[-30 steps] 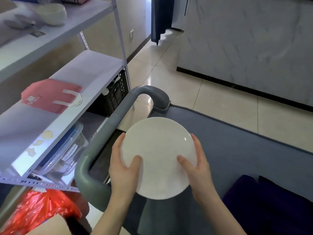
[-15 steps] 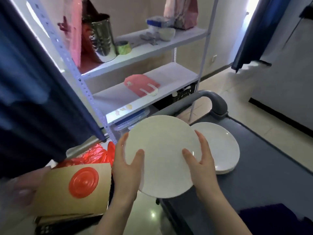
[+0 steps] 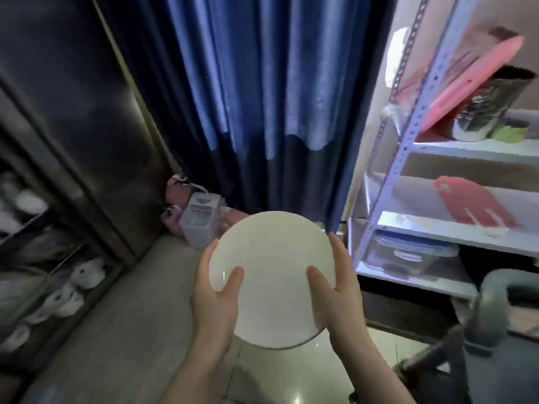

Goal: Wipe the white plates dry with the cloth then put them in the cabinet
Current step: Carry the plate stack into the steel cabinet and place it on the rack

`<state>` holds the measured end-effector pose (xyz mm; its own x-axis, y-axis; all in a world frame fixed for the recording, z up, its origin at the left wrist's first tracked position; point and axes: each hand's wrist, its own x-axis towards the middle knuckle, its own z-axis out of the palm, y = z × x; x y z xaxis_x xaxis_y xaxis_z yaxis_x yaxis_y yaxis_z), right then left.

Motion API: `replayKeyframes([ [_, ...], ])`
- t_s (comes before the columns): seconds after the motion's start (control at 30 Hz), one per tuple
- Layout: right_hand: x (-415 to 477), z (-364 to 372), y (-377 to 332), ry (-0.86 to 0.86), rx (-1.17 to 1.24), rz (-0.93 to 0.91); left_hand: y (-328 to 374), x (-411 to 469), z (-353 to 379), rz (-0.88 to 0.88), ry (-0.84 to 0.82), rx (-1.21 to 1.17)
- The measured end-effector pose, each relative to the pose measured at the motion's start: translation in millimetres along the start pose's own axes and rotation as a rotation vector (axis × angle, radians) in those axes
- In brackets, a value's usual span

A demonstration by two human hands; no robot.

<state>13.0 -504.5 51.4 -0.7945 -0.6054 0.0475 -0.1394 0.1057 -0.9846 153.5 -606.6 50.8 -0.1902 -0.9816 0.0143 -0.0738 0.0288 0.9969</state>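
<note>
Our left hand (image 3: 214, 298) and right hand (image 3: 335, 293) clasp the white plate (image 3: 271, 275) by its opposite edges, thumbs on its face, holding it in the air over the tiled floor (image 3: 122, 330). Beyond it hangs a blue curtain (image 3: 262, 97). A dark cabinet (image 3: 58, 141) stands to our left, a metal shelf rack (image 3: 408, 141) to our right.

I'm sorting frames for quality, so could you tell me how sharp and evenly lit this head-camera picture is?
Head view: the plate and both hands, left and right, are fairly sharp; the cabinet on the left is dark and smeared, the shelf on the right is bright and blurred, its upright bowed by the wide lens; the floor shows glare spots.
</note>
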Motion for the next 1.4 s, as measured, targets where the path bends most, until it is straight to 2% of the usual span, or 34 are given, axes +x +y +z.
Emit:
replayKeyframes([
  [0.27,20,219,-41,-0.333,-0.034,-0.136,-19,103,-170,-0.037,0.377,-0.021],
  [0.6,36,445,-88,-0.651,0.034,-0.078,-28,217,-328,-0.023,0.677,-0.056],
  [1.4,225,839,-155,-1.151,0.047,-0.217,-41,545,-464,-0.042,1.146,-0.037],
])
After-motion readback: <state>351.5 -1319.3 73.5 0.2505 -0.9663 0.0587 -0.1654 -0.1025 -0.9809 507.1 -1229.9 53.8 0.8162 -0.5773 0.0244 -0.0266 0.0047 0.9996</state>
